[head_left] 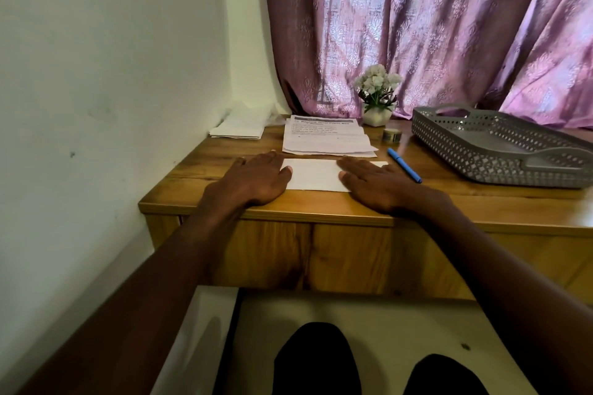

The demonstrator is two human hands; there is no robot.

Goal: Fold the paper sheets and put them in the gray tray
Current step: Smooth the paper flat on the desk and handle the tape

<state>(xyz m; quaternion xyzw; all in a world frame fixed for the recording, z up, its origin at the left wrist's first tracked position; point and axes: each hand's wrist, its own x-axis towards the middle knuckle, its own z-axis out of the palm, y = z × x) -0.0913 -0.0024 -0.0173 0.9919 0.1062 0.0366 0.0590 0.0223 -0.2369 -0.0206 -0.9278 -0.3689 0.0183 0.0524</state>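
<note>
A folded white paper sheet [313, 174] lies flat near the front edge of the wooden desk [321, 205]. My left hand [255, 179] rests flat on its left end, fingers straight. My right hand [373, 184] presses flat on its right end. Behind the sheet lies a stack of printed paper sheets [327, 138]. The gray perforated tray [500, 151] stands at the right of the desk, apart from both hands; its inside looks bare.
A blue pen [404, 169] lies between the folded sheet and the tray. A tape roll [391, 135] and a small potted white flower [377, 96] stand at the back. Folded white papers [239, 128] sit in the left corner by the wall. A purple curtain hangs behind.
</note>
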